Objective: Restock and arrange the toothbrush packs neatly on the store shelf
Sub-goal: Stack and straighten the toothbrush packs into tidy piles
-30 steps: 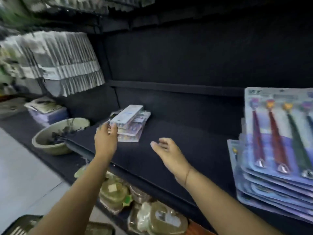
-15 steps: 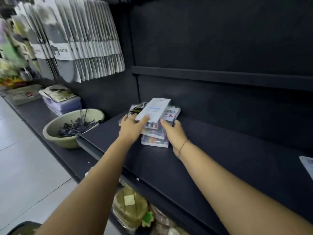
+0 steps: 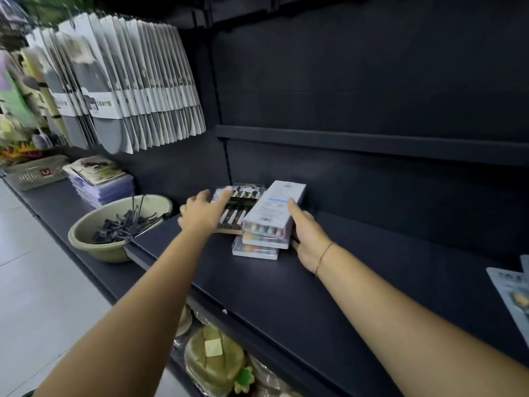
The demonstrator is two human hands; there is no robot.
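Through the head camera I look down at a black store shelf (image 3: 286, 282) with two bare arms reaching forward onto it.

Near the back of the shelf sits a small stack of clear toothbrush packs (image 3: 262, 243), three high and fanned out of line, with pastel brush handles showing at the near ends. The top pack (image 3: 276, 204) has a white printed label and lies tilted across the others. Just left of the stack, touching it, lies a dark pack (image 3: 243, 203) of black and white brushes.

The left hand (image 3: 204, 213) is spread flat, palm down, with its straight fingers resting on the dark pack. The right hand (image 3: 307, 239) is against the right side of the stack. Its index finger lies straight along the top pack's edge and its thumb is low beside the bottom packs. I cannot see its other fingers clearly.

To the left, on a lower ledge, a pale green bowl (image 3: 94, 242) holds black metal hooks (image 3: 123, 224). Above it hangs a row of grey-and-white packets (image 3: 137, 90). At the far right edge a blister card (image 3: 512, 293) lies on the shelf, well apart from the hands.
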